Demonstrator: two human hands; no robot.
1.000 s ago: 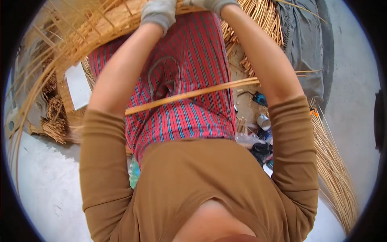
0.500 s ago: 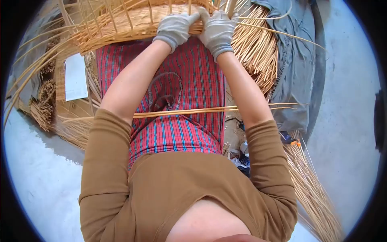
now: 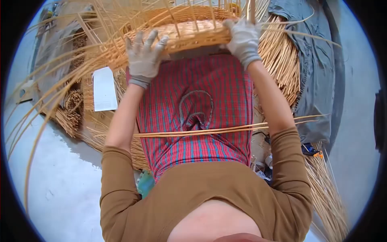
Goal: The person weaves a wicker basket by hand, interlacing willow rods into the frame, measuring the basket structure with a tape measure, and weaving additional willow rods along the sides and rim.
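A half-woven wicker basket (image 3: 189, 42) with upright stakes is at the top of the head view, beyond my knees. My left hand (image 3: 144, 58), in a grey-white glove, has its fingers spread in front of the basket's left part; whether it touches the weave I cannot tell. My right hand (image 3: 244, 40), gloved too, is closed at the basket's right end, its fingertips partly hidden. Two thin canes (image 3: 201, 132) lie across my lap on the red checked cloth (image 3: 193, 92).
A bundle of cut canes (image 3: 280, 60) lies to the right on a grey cloth (image 3: 318, 72). Another bundle (image 3: 326, 189) is at lower right. On the left are a white card (image 3: 105, 89), more cane bundles (image 3: 66, 119) and long loose canes arching outward.
My left hand has come away from beside the right one and moved left along the basket, its fingers spreading. My right hand stays at the basket's right part. The whole view has shifted.
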